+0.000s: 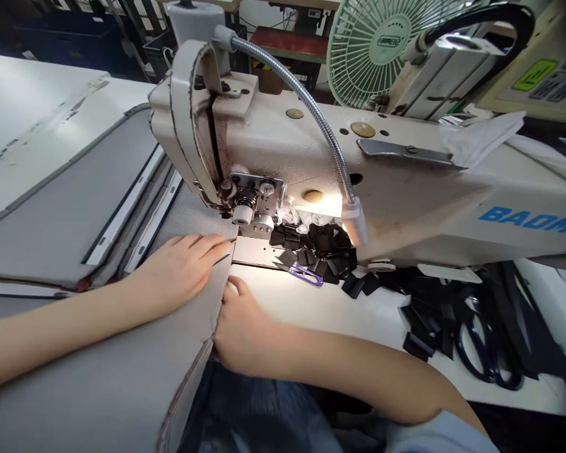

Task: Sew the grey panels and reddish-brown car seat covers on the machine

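Observation:
My left hand [183, 270] lies palm down on a grey fabric panel [136, 352], close to the sewing machine's needle area. Two thin dark prongs, like tweezer tips, stick out from under its fingers; the rest is hidden. My right hand [243, 327] is closed on the panel's near right edge, its fingertips partly hidden. Just beyond both hands stands the white sewing machine [283, 145], its lamp shining on the bed. Purple thread snips [306, 275] rest to the right of the needle area, against a heap of black fabric tabs [327, 245].
Black-handled scissors [488, 352] lie at the right among more black pieces [424, 327]. A flexible metal lamp neck [306, 91] arches over the machine head. Behind it stands a green fan [391, 41]. White table surface [33, 113] extends at the left beneath the panel's folded part.

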A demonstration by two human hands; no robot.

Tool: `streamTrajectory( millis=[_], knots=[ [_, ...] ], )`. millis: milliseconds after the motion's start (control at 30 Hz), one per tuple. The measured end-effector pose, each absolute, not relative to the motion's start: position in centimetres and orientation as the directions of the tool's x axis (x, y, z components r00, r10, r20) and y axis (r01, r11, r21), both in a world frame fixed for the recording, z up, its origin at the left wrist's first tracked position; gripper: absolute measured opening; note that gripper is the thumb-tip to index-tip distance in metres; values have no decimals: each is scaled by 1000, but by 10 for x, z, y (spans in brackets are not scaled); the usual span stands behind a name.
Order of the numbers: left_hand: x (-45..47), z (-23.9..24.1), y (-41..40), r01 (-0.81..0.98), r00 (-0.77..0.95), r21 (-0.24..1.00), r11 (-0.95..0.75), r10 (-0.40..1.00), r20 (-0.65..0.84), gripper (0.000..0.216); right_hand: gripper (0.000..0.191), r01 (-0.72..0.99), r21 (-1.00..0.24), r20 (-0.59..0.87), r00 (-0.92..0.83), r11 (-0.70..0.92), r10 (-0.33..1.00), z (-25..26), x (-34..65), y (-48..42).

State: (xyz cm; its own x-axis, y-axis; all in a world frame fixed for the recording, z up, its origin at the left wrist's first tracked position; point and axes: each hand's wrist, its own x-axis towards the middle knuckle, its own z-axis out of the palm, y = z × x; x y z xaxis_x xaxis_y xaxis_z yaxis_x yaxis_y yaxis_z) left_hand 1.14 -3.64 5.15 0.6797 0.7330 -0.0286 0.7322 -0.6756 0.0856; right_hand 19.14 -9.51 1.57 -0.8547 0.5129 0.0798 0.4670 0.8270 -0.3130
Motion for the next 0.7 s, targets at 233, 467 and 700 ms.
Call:
streamTrajectory(
  millis=[233, 467, 700],
  knots=[
    [-5, 33, -43, 616, 769, 139, -775, 630, 109, 48, 6, 443, -328, 103, -861, 834, 498, 9, 191, -109],
    [-3, 34, -14, 594, 780, 238, -768, 623, 63, 45, 9, 472, -328, 150, -829, 818, 538, 8, 191, -94],
    [-2, 30, 0, 610, 762, 262, -747, 644, 62, 43, 12, 488, -345, 154, -813, 801, 562, 7, 191, -81]
  ],
)
